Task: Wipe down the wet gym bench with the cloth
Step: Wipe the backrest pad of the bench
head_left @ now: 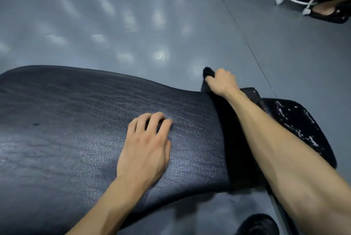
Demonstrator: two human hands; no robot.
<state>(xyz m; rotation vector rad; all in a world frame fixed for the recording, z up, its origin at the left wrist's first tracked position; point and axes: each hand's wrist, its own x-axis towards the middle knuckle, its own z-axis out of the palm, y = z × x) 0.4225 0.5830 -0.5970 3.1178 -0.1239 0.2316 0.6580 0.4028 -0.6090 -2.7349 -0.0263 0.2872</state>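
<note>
Right hand (221, 81) is pinching a dark cloth (208, 72) at the far edge of the gym bench pad (76, 130); the cloth is probably soft, light and limp, so bunching it in the fingers suits. Left hand (146, 143) is resting on the pad, fingers loosely bent. The vinyl is looking grained, creased, glossy, likely slick.

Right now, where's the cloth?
In the head view, the dark cloth is gripped in the right hand, right of centre at the far edge of the bench pad, over the gap before the worn seat pad.
</note>
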